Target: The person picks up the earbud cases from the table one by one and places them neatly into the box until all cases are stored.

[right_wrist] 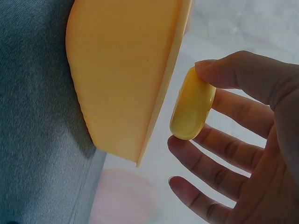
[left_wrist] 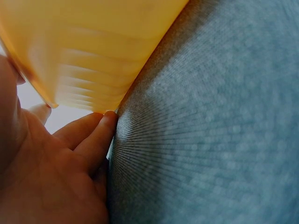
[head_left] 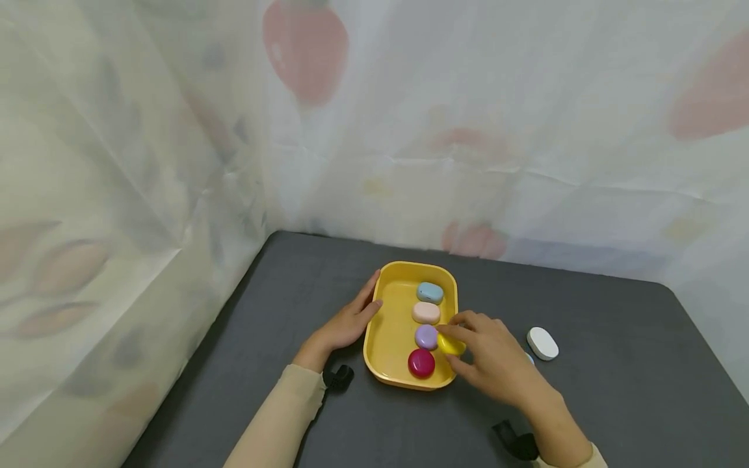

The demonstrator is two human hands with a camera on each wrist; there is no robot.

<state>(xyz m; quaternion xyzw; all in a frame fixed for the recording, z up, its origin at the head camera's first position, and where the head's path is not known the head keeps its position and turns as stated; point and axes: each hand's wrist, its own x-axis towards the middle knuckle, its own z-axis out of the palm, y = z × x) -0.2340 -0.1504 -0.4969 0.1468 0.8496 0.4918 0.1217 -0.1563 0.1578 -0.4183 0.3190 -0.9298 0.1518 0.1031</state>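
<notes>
My left hand [head_left: 346, 323] holds the near-left side of a yellow plastic tray [head_left: 383, 338], thumb over its rim and fingers along the outer wall. In the left wrist view, fingertips [left_wrist: 110, 119] touch the wall low down, by the cloth. A small glossy yellow rounded case [right_wrist: 192, 105] is pinched between the thumb and fingers of my right hand [head_left: 497, 354], above the tray's right rim. Inside the tray lie, in a column, a light blue case [head_left: 430, 292], a pale pink case [head_left: 426, 312], a lilac case [head_left: 426, 337] and a crimson round case [head_left: 421, 363].
To the right of the tray, a white oval case [head_left: 543, 343] lies on the dark grey tablecloth [head_left: 620, 364]. Beside it a pale blue thing [head_left: 529, 358] is mostly hidden behind my right hand. Printed whitish curtains [head_left: 374, 130] hang behind the table and at its left.
</notes>
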